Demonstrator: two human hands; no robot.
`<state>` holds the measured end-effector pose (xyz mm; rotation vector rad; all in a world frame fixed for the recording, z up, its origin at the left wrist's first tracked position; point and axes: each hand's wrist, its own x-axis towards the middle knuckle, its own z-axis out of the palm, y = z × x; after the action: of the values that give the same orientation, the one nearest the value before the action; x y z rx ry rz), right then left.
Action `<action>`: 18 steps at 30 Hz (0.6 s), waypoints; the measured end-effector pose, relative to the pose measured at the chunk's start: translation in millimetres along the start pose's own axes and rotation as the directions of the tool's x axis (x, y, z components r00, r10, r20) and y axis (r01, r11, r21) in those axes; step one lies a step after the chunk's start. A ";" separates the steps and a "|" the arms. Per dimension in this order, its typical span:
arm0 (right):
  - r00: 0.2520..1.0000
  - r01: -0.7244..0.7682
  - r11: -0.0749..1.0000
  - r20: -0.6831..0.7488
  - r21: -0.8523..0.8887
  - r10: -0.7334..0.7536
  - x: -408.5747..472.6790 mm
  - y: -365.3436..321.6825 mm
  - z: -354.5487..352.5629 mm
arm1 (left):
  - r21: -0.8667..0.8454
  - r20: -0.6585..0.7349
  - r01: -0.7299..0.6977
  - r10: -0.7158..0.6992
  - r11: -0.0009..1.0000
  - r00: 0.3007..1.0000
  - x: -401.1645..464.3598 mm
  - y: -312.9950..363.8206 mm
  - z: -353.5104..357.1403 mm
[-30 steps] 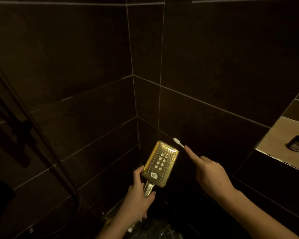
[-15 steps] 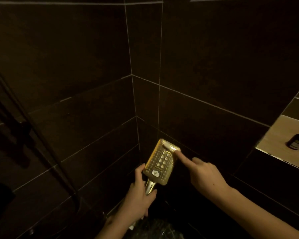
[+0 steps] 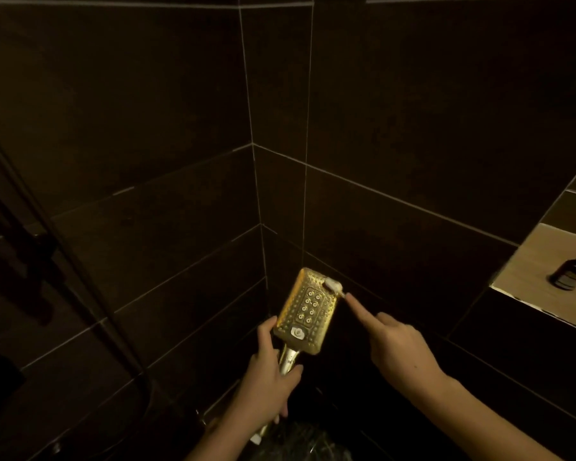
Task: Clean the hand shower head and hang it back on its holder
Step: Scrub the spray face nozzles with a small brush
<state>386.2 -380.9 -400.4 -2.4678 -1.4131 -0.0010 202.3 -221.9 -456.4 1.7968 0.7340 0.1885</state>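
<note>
The gold, rectangular hand shower head [image 3: 308,311] is held up in the corner of a dark-tiled shower wall [image 3: 147,128], its nozzle face turned toward the camera and its top tilted slightly right. The left hand [image 3: 270,371] grips its handle just below the head, fingers [image 3: 288,377] curled round the stem and the thumb lying along the head's lower left edge. The right hand [image 3: 399,351] is to the right of the head, its forefinger stretched out along a white toothbrush [image 3: 334,285] whose bristle end rests on the head's upper right corner; the other fingers are folded in, closed round the brush handle, most of which is hidden. At the right edge a pale recessed niche [image 3: 526,271] in the wall holds one small dark bottle [image 3: 572,271] lying on its side, well apart from both hands. A dark rail [image 3: 47,241] slants across the left wall.
</note>
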 end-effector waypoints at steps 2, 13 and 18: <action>0.997 0.063 0.998 0.033 0.015 -0.063 -8.1 -11.1 6.0 | -0.014 0.011 0.012 -0.012 1.000 1.000 -0.6 -0.3 -0.2; 0.999 0.042 0.999 0.027 0.028 -0.043 -1.6 -5.0 -3.1 | -0.013 0.003 -0.003 0.003 1.000 1.000 -6.2 9.7 -8.9; 0.986 0.110 0.994 0.126 -0.004 -0.109 -5.2 -6.3 -11.3 | -0.009 0.004 0.000 0.000 1.000 1.000 -6.4 12.5 -13.8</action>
<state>379.8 -385.1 -388.7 -2.4335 -1.6030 0.1257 195.5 -216.6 -438.7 1.7882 0.7291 0.1884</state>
